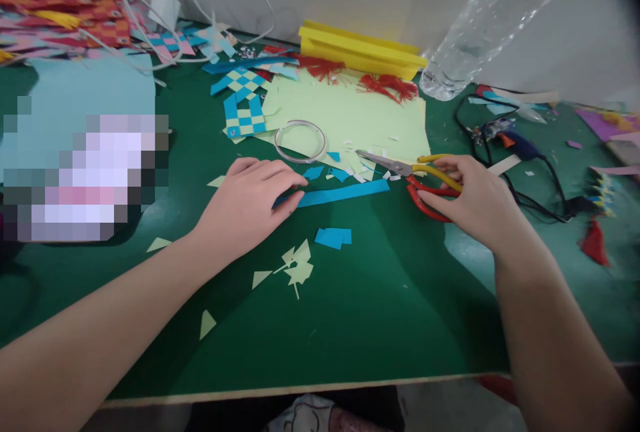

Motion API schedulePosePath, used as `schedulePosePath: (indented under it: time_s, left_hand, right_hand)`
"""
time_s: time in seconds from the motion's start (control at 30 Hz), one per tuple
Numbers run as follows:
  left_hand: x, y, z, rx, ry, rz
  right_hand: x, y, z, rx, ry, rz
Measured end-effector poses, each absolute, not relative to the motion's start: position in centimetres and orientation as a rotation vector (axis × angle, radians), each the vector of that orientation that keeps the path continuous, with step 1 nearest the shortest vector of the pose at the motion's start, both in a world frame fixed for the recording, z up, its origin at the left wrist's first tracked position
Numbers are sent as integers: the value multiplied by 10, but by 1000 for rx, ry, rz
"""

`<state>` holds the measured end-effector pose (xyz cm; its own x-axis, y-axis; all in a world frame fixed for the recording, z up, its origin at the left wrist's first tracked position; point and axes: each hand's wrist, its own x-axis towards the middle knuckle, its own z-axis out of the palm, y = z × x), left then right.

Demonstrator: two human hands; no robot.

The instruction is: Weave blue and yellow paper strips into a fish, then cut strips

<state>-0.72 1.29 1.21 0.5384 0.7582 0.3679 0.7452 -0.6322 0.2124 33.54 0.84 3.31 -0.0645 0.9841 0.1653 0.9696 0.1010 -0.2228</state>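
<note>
Left hand (250,202) flat, fingers pressing the end of a long blue paper strip (345,193) on the green table (380,312). Right hand (473,199) closed on yellow-and-red-handled metal scissors (413,175), blades just beyond the strip. Thin, light, floppy paper, probably easy to crease; best pinched near an end. Farther out, a pale green paper sheet (360,119) and a clear tape ring (300,141).

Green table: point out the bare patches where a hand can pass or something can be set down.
Bare green table lies between the forearms, from the paper scraps to the near edge. Crowded: around the pale sheet, scissors, blue strip and the cables far right.
</note>
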Motion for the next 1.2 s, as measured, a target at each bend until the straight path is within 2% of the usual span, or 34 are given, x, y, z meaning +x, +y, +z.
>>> schedulePosePath:
  time_s: [0.17,0.37,0.63,0.9,1.2]
  left_hand:
    - [-8,13,11,2774,1290,593]
    - [-8,14,10,2799,1258,538]
    - [-7,15,8,2741,1212,536]
    - [-6,14,9,2689,1188,539]
    - [-4,12,12,2663,1186,590]
  right_hand:
    - [338,9,32,-1917,-2141,99]
    - [332,8,38,-1702,-2225,-28]
    - [304,1,36,-1360,-2406,114]
    - [290,-1,25,-1285,-2551,200]
    - [290,-2,24,-1235,-2506,144]
